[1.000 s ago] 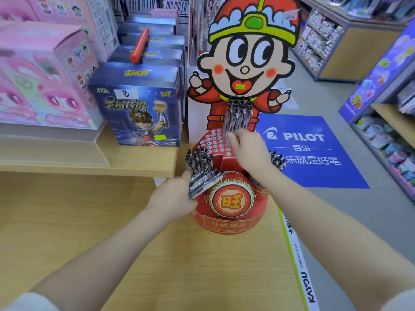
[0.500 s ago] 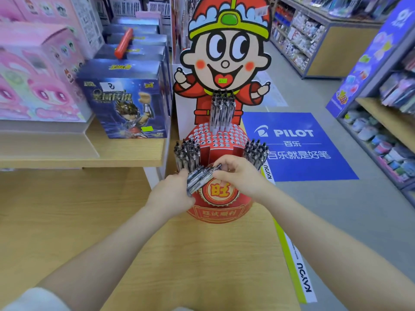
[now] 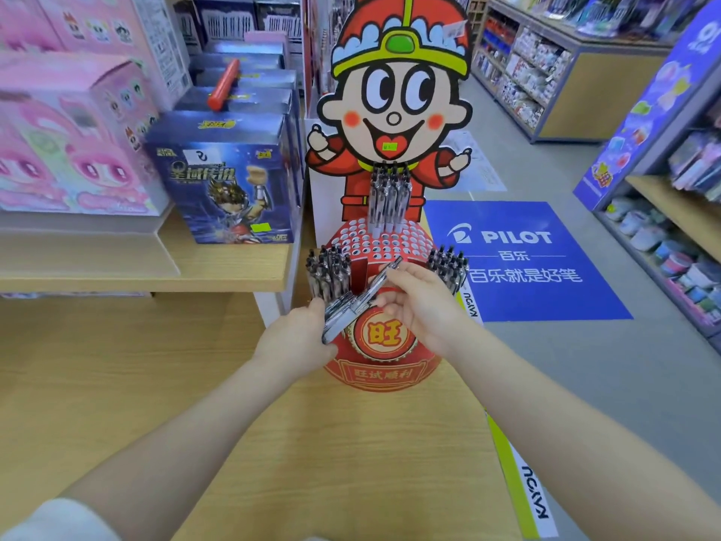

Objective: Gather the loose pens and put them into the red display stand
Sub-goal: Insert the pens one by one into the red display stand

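The left hand point(image 3: 296, 337) is gripping a bundle of clear-barrelled pens with dark tips point(image 3: 338, 315), fingers closed around it, just in front of the round red cardboard display stand point(image 3: 384, 357). The right hand point(image 3: 423, 302) is pinching a single clear pen point(image 3: 380, 281) between thumb and fingers; this pen is lying tilted, its upper end pointing over the stand's perforated top and its lower end meeting the bundle. Three clusters of pens are standing upright in the stand: rear centre point(image 3: 388, 197), left point(image 3: 327, 271) and right point(image 3: 448, 265). The stand is sitting on a light wooden shop counter point(image 3: 312, 443), beside a blue illustrated box point(image 3: 226, 177).
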